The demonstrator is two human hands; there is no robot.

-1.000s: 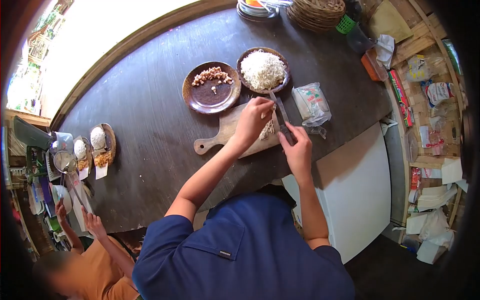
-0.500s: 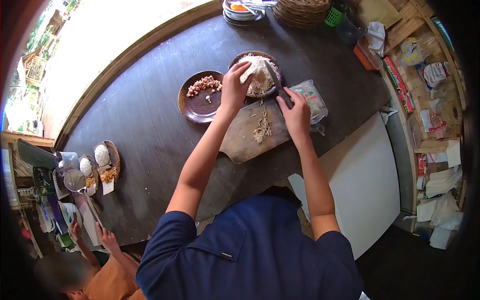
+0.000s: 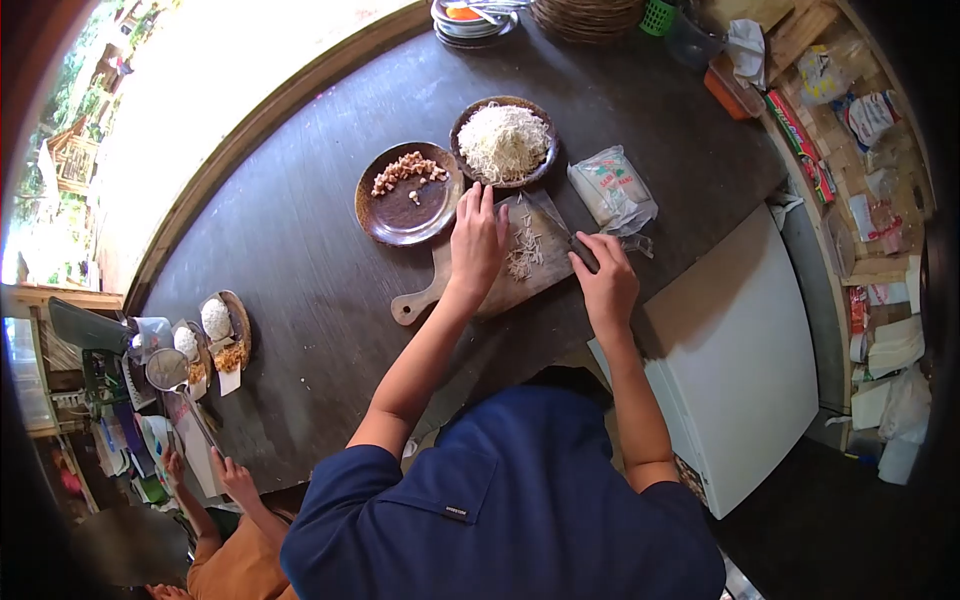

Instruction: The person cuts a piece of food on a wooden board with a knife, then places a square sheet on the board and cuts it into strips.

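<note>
At the cutting board (image 3: 549, 263), your right hand (image 3: 607, 277) grips the knife (image 3: 584, 252) by the board's right edge, blade angled inward, likely for control near the pale strips (image 3: 524, 252) on it; your left hand (image 3: 477, 243), fingers extended, seemingly empty, covers its left side, perhaps steadying.

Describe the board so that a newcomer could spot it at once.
Start at the big dark table and find the two round brown dishes side by side. Just on the person's side of them lies the wooden board, strewn with thin pale shreds. Unlike the dishes, it is flat, with a handle pierced by a hole.
</note>
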